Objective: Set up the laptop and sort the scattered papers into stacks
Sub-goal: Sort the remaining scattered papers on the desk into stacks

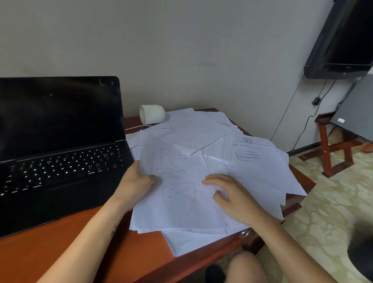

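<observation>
**DESK STATUS: LAPTOP OPEN, PAPERS UNSORTED**

1. Laptop [51,145]
- Located at 9 o'clock on the desk [67,254].
- Lid raised, screen dark, key legends lit.

2. Papers [255,173]
- Located at 3 o'clock from the laptop, just beside its right edge.
- Spread as one loose, overlapping heap over the right half of the desk.
- Not yet sorted into stacks.
- Corners overhanging the desk edge at 3 o'clock and at 6 o'clock.
- Marked sheet [179,184] on top at the near side, bearing hand-drawn pen shapes.
- Printed sheet [252,151] with a round stamp at 2 o'clock of the heap.

3. Left hand [136,182]
- Positioned at 9 o'clock of the heap, between laptop and papers.
- Pinching the left edge of the marked sheet: thumb on top, fingers hidden beneath.

4. Right hand [232,195]
- Positioned at 3 o'clock from the left hand, palm down on the heap.
- Fingers spread and slightly bent, tips resting on the paper, gripping nothing.

5. Surroundings
- White cylinder [151,114] lying on its side at 12 o'clock of the heap, touching the far sheets.
- White cord [136,128] running from it toward the laptop.
- Wall-mounted screen [348,37] at 1 o'clock of the view.
- Grey box [366,107] on a wooden stand [332,153] at 3 o'clock, well apart from the desk.
</observation>
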